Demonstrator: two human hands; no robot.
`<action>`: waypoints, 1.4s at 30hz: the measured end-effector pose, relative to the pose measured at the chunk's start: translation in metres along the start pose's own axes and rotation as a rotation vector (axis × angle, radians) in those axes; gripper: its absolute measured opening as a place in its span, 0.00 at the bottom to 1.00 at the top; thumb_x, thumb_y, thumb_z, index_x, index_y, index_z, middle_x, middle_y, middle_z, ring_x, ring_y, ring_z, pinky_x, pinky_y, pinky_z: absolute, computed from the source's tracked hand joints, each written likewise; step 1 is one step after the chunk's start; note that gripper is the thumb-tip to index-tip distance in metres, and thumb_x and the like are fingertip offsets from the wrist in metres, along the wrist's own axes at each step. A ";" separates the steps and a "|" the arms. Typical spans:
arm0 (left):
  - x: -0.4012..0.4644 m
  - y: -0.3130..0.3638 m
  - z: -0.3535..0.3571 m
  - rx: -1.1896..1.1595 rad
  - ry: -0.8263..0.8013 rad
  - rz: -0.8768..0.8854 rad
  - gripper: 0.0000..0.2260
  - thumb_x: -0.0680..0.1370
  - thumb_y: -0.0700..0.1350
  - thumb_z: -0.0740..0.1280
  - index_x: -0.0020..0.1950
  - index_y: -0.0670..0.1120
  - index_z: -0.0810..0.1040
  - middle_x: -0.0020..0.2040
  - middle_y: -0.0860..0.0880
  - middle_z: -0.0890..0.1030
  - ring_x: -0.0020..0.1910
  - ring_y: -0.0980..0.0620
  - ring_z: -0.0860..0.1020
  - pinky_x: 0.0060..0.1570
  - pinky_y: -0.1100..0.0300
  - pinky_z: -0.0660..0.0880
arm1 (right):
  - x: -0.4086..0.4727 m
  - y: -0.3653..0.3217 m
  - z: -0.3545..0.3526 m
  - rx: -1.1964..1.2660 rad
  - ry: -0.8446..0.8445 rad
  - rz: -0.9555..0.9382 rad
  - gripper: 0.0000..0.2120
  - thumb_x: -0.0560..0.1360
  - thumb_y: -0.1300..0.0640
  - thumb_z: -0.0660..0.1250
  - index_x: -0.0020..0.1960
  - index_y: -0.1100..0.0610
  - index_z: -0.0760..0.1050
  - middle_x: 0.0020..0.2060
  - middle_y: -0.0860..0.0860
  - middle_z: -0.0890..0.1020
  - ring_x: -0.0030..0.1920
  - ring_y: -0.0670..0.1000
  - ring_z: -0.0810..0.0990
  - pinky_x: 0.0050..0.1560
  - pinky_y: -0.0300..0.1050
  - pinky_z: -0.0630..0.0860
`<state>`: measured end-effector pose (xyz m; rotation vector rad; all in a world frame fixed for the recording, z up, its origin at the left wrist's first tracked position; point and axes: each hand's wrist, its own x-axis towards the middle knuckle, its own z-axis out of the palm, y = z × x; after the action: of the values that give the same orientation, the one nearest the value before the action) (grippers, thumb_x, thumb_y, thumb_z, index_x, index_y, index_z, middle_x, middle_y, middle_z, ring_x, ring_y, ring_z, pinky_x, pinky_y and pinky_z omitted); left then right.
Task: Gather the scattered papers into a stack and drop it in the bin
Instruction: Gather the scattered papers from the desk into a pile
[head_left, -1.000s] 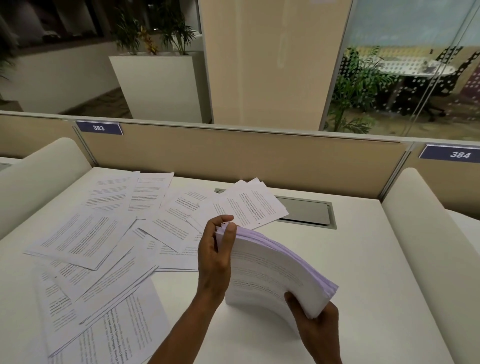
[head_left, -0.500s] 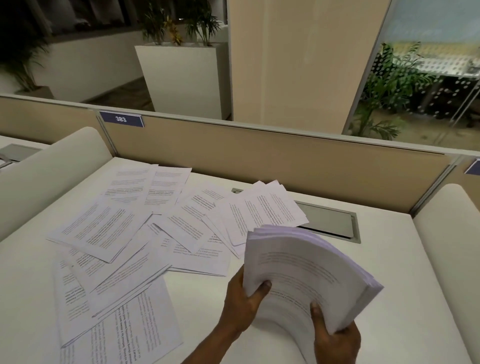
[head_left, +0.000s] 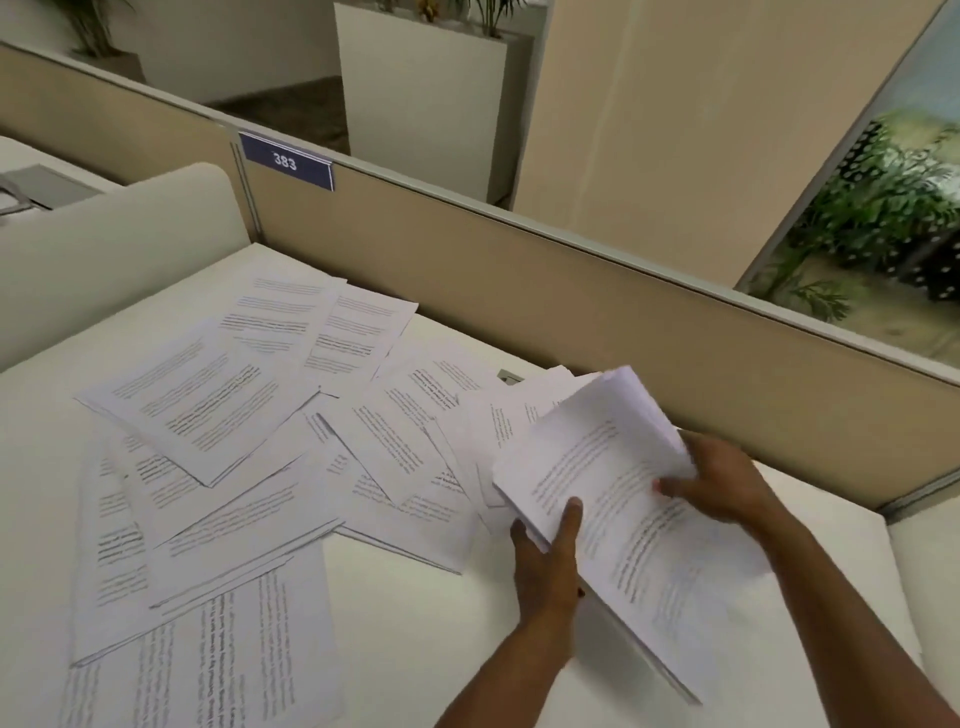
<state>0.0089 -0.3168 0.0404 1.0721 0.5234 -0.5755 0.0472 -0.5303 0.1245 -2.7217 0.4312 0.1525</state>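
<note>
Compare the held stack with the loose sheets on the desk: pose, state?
The stack is gathered, tilted and gripped by the left hand and right hand; the loose sheets lie flat, fanned out and overlapping on the desk, untouched. Both are white printed pages.

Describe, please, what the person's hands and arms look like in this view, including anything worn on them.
Both arms are bare as far as the frame shows: no sleeves, watch or bracelet in view. The left hand and right hand wear no gloves, and no rings show on the visible fingers. Motion blur hides finer detail.
</note>
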 end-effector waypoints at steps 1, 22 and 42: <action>0.005 0.001 0.005 -0.128 -0.033 -0.108 0.21 0.75 0.56 0.76 0.65 0.55 0.75 0.57 0.46 0.86 0.55 0.42 0.85 0.52 0.43 0.84 | 0.032 -0.012 -0.007 -0.134 -0.100 -0.032 0.27 0.68 0.55 0.80 0.65 0.53 0.80 0.53 0.52 0.83 0.50 0.51 0.79 0.47 0.41 0.67; 0.108 0.012 0.057 -0.762 0.083 -0.403 0.23 0.81 0.52 0.69 0.73 0.49 0.66 0.73 0.41 0.73 0.74 0.40 0.70 0.75 0.43 0.67 | 0.249 -0.137 0.127 -0.615 -0.565 -0.405 0.36 0.69 0.54 0.78 0.75 0.55 0.71 0.79 0.53 0.58 0.75 0.55 0.67 0.72 0.45 0.69; 0.086 0.001 0.022 -0.400 0.001 -0.373 0.25 0.74 0.47 0.77 0.67 0.51 0.72 0.68 0.45 0.74 0.71 0.45 0.70 0.68 0.45 0.71 | 0.081 -0.120 0.013 -0.656 -0.255 -0.655 0.14 0.72 0.51 0.72 0.56 0.43 0.79 0.49 0.42 0.82 0.50 0.50 0.81 0.46 0.45 0.76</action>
<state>0.0761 -0.3518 -0.0065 0.5969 0.8097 -0.7574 0.1608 -0.4424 0.1417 -3.2279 -0.7039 0.5226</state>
